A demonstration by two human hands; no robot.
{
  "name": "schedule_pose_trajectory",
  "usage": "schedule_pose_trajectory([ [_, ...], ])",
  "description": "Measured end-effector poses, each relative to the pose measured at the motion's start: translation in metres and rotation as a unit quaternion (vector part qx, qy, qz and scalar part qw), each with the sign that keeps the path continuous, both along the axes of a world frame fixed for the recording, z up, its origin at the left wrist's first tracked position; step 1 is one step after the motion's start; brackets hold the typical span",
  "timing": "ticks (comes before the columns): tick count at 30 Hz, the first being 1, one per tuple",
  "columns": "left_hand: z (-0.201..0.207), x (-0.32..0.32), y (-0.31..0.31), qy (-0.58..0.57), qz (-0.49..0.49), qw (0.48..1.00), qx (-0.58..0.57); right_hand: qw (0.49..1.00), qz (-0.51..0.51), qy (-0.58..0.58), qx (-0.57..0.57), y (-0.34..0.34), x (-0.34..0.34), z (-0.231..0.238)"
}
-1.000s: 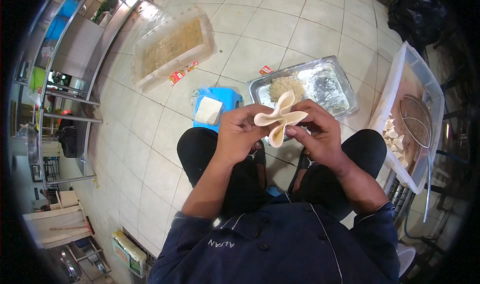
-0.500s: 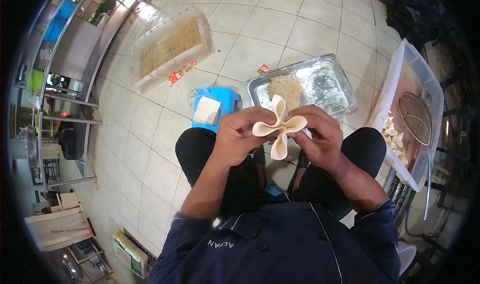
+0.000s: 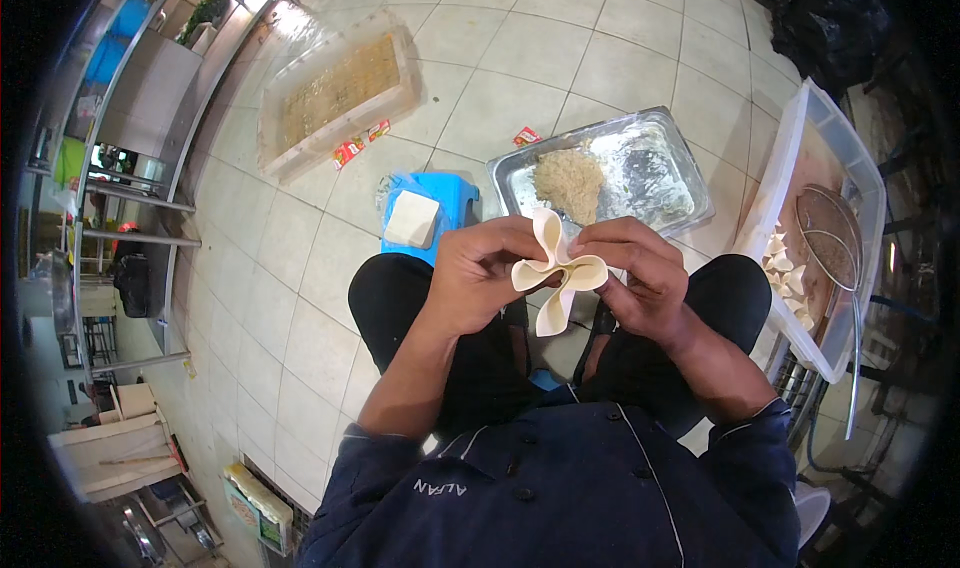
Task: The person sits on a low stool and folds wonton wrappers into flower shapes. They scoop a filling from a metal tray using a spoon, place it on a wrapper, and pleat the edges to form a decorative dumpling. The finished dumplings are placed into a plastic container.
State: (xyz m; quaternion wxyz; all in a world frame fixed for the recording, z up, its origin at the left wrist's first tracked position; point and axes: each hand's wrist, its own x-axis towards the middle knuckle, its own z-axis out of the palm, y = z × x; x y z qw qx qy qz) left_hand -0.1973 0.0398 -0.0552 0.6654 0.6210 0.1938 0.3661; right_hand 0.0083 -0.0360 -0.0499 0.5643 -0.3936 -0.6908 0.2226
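Between my two hands is a pale dumpling wrapper (image 3: 583, 271), gathered at its middle so that four petal-like folds stand out. My left hand (image 3: 470, 276) pinches its left side, with the thumb and fingers closed. From the other side my right hand (image 3: 645, 276) grips the right fold between thumb and fingers. Whatever lies under the gathered middle is hidden. Just beyond the hands, a mound of beige filling (image 3: 568, 176) lies in a shallow metal tray (image 3: 655, 168). A stack of square wrappers (image 3: 412, 218) rests on a blue stool (image 3: 457, 203) beyond my left hand.
At right, a clear plastic bin (image 3: 780, 183) holds several folded dumplings (image 3: 787, 278) and a wire strainer (image 3: 830, 233). A translucent tub (image 3: 275, 148) sits on the tiled floor at far left, with small red packets (image 3: 348, 153) beside it. Metal shelving (image 3: 190, 118) lines the left side.
The wrapper has dropped a little toward me and turned slightly. Its right fold looks rounder, and my right fingers have shifted on it.
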Motion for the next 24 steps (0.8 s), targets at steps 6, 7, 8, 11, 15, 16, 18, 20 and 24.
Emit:
schedule_pose_trajectory([
  [6, 0.001, -0.003, 0.003, 0.048, 0.016, 0.998, 0.04, 1.0, 0.001, -0.022, 0.004, 0.003, -0.001, 0.002],
  [7, 0.001, -0.003, 0.003, 0.061, 0.027, 0.996, 0.053, 1.0, 0.005, -0.026, 0.003, 0.003, 0.0, 0.003],
  [8, 0.003, -0.003, 0.003, 0.06, 0.027, 0.997, 0.045, 0.999, 0.008, -0.031, 0.002, 0.003, 0.0, 0.004],
  [11, 0.007, -0.003, 0.003, 0.056, 0.026, 0.998, 0.028, 0.998, 0.026, -0.05, -0.008, 0.004, 0.003, 0.006],
  [15, 0.006, -0.006, 0.008, 0.065, 0.01, 0.997, 0.042, 0.997, 0.039, -0.054, -0.038, 0.005, 0.003, 0.004],
  [16, 0.006, -0.007, 0.009, 0.072, 0.005, 0.996, 0.049, 0.997, 0.039, -0.053, -0.04, 0.005, 0.002, 0.002],
  [18, 0.006, -0.006, 0.009, 0.077, 0.013, 0.996, 0.036, 0.997, 0.04, -0.049, -0.05, 0.005, 0.002, 0.001],
  [20, 0.007, -0.005, 0.009, 0.077, 0.016, 0.997, 0.02, 0.996, 0.038, -0.041, -0.066, 0.003, 0.002, 0.0],
  [24, 0.016, -0.006, 0.008, 0.076, 0.01, 0.997, -0.025, 0.997, 0.025, -0.01, -0.075, 0.004, -0.001, -0.002],
])
